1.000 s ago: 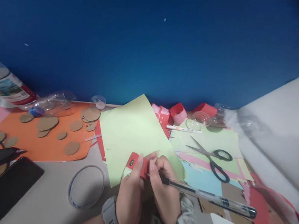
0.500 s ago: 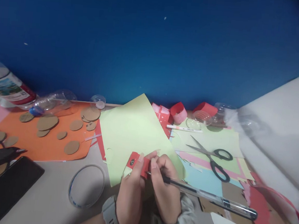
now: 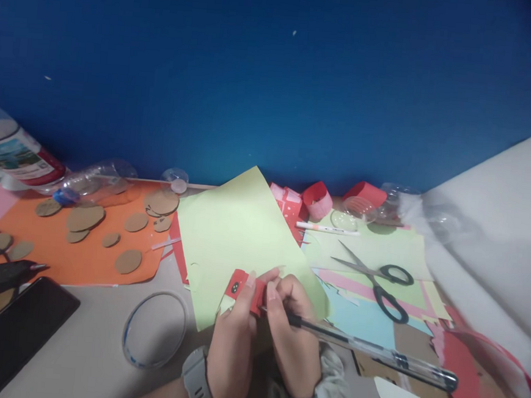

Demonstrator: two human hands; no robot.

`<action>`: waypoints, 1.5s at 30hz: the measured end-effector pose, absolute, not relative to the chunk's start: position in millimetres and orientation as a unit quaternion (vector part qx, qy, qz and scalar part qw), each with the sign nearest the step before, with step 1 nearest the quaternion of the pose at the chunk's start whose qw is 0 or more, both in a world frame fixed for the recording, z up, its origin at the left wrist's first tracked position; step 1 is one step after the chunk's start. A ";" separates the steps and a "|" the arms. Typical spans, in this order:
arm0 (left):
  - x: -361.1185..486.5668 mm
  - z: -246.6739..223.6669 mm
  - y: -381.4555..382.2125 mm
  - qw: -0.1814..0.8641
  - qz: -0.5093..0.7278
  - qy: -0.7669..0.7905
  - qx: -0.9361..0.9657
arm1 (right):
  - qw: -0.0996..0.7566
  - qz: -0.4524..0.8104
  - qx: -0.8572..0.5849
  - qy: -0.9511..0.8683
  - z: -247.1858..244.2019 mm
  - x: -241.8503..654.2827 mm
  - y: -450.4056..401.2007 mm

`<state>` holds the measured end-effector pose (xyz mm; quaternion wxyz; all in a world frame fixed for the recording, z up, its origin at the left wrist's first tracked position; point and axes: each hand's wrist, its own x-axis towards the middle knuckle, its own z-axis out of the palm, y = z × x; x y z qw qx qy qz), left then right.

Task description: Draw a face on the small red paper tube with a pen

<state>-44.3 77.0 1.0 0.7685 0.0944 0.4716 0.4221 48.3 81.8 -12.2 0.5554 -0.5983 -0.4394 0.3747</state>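
Between my hands is a small red paper piece (image 3: 235,283) with a dark spot like an eye and a pale green part below it. My left hand (image 3: 235,337) is closed on its left side, the thumb pressed flat on top. A black pen (image 3: 364,346) with a clear barrel sits in the closed fingers of my right hand (image 3: 294,336), its tip toward the red piece and its end pointing to the right. My right fingertips also touch the piece's right edge. Whether the tip meets the paper is hidden by my fingers. Behind lies a pale green sheet (image 3: 240,221).
Black-handled scissors (image 3: 374,275) lie open on coloured paper at right, near a white marker (image 3: 326,228). Cardboard discs (image 3: 128,262) rest on orange paper (image 3: 98,272) at left. A clear ring (image 3: 125,335), a phone (image 3: 20,339) and a glue gun (image 3: 2,273) are nearer. A blue wall (image 3: 274,89) stands behind.
Almost nothing differs. Both hands keep the same hold on the red paper piece and the pen, and the view has shifted very slightly.
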 end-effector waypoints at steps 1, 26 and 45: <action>-44.8 0.2 76.7 0.766 0.424 0.473 0.099 | 0.555 0.379 -0.595 -0.441 -12.5 48.2 81.6; -47.3 -2.1 75.1 0.768 0.422 0.471 0.105 | 0.545 0.406 -0.581 -0.448 -12.3 51.4 80.6; -45.9 -4.4 74.7 0.770 0.426 0.465 0.096 | 0.548 0.415 -0.567 -0.454 -13.5 51.6 79.8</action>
